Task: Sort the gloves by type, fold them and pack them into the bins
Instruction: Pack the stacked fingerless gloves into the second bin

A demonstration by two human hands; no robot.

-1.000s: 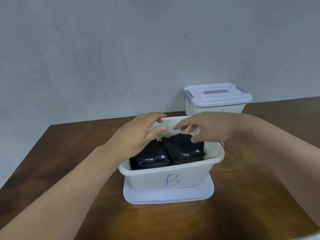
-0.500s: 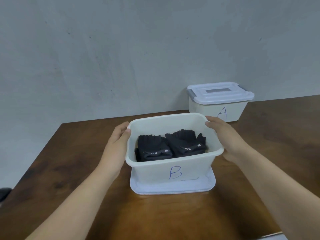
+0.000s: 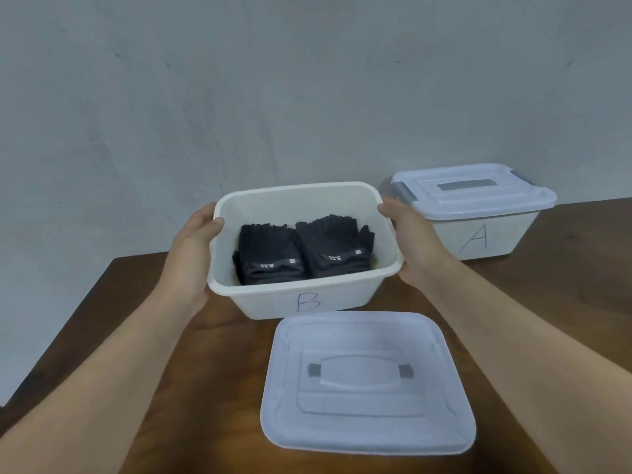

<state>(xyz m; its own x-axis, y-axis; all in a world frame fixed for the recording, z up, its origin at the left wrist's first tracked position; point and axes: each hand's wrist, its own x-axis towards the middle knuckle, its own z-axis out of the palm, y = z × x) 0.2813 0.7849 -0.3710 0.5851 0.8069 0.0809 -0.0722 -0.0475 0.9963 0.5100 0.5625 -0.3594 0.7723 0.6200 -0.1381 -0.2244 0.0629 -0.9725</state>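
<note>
**Gloves, black fingerless fabric pair, packed in bin B; lid not yet on**

Lie folded side by side on the floor of the open white plastic bin marked B, cuffs toward the camera, finger ends toward the far wall. Held with the bin between both hands. Left hand grips the left rim, thumb hooked over the edge, fingers curled round the outside. Right hand grips the right rim the same way, thumb on top, most fingers hidden below the lip. Seemingly raised above the dark brown wooden table; contact underneath hard to judge from this angle.

Judged as the closing step for this bin: packing apparently done, no loose gloves in view. Next move calls for setting the bin down level on bare table, letting go of both rims, then taking the pale translucent rectangular lid lying flat just in front, squaring its corners to the rim and pressing until seated. Worth keeping clear of the second white plastic bin marked A, already lidded, just behind the right hand.

Against half a second ago: bin no longer sitting on the lid, now behind it, lid fully exposed; same two-handed hold at the rim. Against a second ago: hands no longer over the gloves.
</note>
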